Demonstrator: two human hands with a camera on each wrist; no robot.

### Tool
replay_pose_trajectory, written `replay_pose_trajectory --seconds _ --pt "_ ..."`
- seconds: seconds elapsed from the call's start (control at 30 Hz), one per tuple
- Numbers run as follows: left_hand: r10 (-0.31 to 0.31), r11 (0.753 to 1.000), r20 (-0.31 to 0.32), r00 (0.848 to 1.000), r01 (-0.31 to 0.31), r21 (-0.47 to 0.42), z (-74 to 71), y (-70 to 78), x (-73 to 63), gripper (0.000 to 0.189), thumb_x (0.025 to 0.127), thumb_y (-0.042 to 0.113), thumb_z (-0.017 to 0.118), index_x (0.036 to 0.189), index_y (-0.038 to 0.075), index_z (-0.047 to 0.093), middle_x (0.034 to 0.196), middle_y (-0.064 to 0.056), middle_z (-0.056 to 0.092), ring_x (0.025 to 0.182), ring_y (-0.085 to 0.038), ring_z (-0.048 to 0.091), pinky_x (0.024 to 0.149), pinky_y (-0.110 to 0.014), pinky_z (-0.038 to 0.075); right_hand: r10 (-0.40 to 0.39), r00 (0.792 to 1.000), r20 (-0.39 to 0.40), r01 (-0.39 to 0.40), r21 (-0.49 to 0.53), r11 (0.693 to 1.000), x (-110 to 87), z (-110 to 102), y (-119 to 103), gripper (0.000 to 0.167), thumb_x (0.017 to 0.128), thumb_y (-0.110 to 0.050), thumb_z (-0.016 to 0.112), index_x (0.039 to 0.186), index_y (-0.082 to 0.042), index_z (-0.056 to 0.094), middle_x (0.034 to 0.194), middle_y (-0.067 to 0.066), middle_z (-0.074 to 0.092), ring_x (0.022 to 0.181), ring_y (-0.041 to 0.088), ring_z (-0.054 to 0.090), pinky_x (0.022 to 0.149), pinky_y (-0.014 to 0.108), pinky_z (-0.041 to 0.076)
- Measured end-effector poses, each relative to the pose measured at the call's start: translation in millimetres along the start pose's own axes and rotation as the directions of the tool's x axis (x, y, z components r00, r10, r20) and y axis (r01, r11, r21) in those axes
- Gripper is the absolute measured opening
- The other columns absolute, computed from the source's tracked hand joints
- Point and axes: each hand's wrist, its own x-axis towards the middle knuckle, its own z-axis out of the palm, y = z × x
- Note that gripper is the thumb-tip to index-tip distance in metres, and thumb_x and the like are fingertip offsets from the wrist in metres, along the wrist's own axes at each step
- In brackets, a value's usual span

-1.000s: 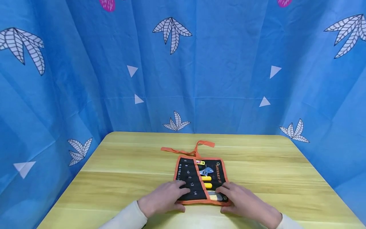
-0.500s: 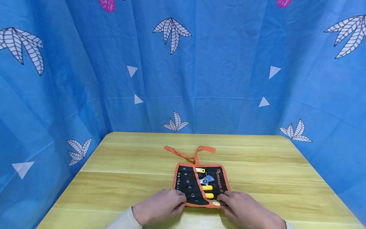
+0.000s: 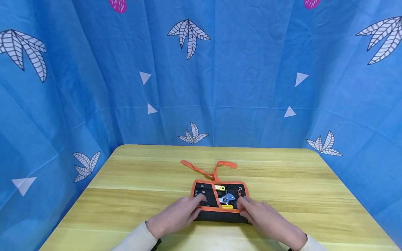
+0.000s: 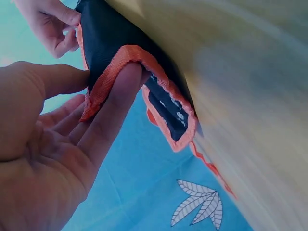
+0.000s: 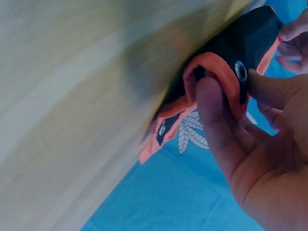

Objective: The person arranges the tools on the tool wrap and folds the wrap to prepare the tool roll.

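A black tool roll (image 3: 220,217) with orange trim lies on the table, its near side folded over towards the far side. My left hand (image 3: 177,213) pinches the folded edge at the left end, and the left wrist view shows thumb and fingers on the orange trim (image 4: 110,72). At the other end my right hand (image 3: 268,218) pinches the same edge beside a metal eyelet (image 5: 240,70). Out of the pockets stick an adjustable wrench (image 3: 226,198), a yellow handle (image 3: 227,206) and a yellow-ended tool (image 3: 220,188). The fold hides the nearer pockets.
Two orange tie straps (image 3: 201,169) extend from the roll's far edge across the wooden table (image 3: 141,181). A blue patterned curtain (image 3: 245,87) hangs behind the table and along both sides.
Both hands took hold of the roll's near edge, lifted it and folded it away from me. The lower yellow handle and the tool nearest me are now covered. Earlier the roll slid slightly towards me.
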Motion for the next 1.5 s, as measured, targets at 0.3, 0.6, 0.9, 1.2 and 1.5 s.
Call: replay_pose_trajectory --seconds 0.3,0.6,0.9,1.2,1.5 --pt "0.098 0.963 -0.076 0.992 -0.076 0.257 4.7 0.5 -1.4 0.019 0.094 0.005 0.071 0.11 0.014 0.074 0.106 0.002 0.072 0.092 -0.007 0.069 0.077 -0.02 0.059 0.01 0.995 -0.095 -0.019 -0.089 0.996 1.4 5.9 -0.8 0.014 0.097 -0.015 0.071 0.099 -0.027 0.063 0.093 -0.014 0.055 0.059 -0.001 0.041 0.049 0.019 0.038" --pt "-0.004 0.943 -0.015 1.0 0.009 0.333 5.1 -3.0 -5.7 0.05 0.097 0.039 0.071 0.139 0.013 0.063 0.149 -0.01 0.053 0.134 -0.028 0.054 0.097 -0.046 0.057 0.069 0.995 -0.069 -0.084 -0.247 0.965 1.5 1.5 -2.7 0.033 0.09 -0.035 0.079 0.118 -0.02 0.074 0.121 0.001 0.063 0.106 0.022 0.058 0.082 0.044 0.055" --pt "-0.001 0.91 -0.035 0.999 0.016 0.415 12.6 -3.3 -5.7 0.055 0.094 0.036 0.075 0.14 0.009 0.061 0.131 -0.009 0.064 0.119 -0.024 0.062 0.097 -0.041 0.056 0.058 0.998 -0.032 -0.064 -0.254 0.965 0.3 4.4 -0.5 0.048 0.087 -0.028 0.082 0.131 -0.013 0.069 0.123 0.003 0.065 0.105 0.021 0.06 0.085 0.045 0.057" --pt "0.045 0.919 -0.036 0.998 -0.027 0.392 12.9 0.7 -6.4 0.03 0.089 0.023 0.081 0.114 0.01 0.072 0.1 -0.001 0.071 0.087 -0.011 0.067 0.077 -0.032 0.058 0.03 1.0 0.0 -0.03 -0.211 0.977 -0.6 0.2 -4.6 0.038 0.088 -0.028 0.081 0.122 -0.013 0.072 0.118 0.001 0.065 0.099 0.017 0.061 0.078 0.037 0.057" --pt "0.02 0.993 0.125 0.992 -0.035 0.117 -1.9 -1.0 -11.1 0.03 0.099 0.02 0.069 0.128 0.011 0.069 0.109 0.003 0.074 0.088 0.0 0.065 0.075 -0.021 0.055 0.04 0.992 0.121 -0.029 -0.095 0.995 -4.5 -10.7 -5.8 0.034 0.093 -0.027 0.076 0.124 -0.014 0.071 0.115 -0.005 0.066 0.101 0.013 0.065 0.082 0.038 0.058"
